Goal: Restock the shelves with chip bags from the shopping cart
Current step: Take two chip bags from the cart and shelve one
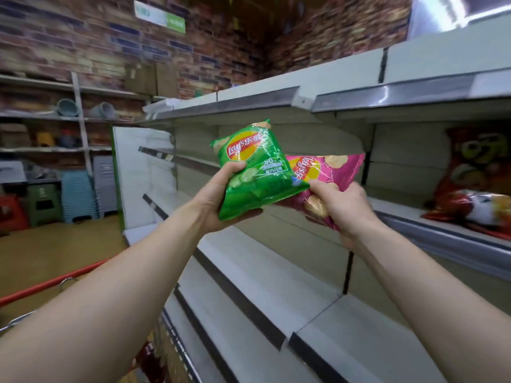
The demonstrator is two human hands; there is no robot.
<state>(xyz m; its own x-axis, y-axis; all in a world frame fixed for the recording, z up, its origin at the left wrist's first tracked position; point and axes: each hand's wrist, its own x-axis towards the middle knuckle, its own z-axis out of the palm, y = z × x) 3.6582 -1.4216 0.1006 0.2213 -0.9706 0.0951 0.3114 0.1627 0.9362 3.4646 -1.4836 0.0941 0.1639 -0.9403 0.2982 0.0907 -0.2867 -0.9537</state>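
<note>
My left hand grips a green chip bag by its lower left side, holding it upright in front of the white shelves. My right hand holds a pink chip bag that lies sideways, partly behind the green one. Both bags hang in the air at the level of the middle shelf board. The shopping cart shows only as a red rim at the lower left.
Red and orange snack bags lie on the shelf at the right. Several bare white shelf boards run below and to the left. Stacked plastic stools and a far rack with buckets stand at the left, against a brick wall.
</note>
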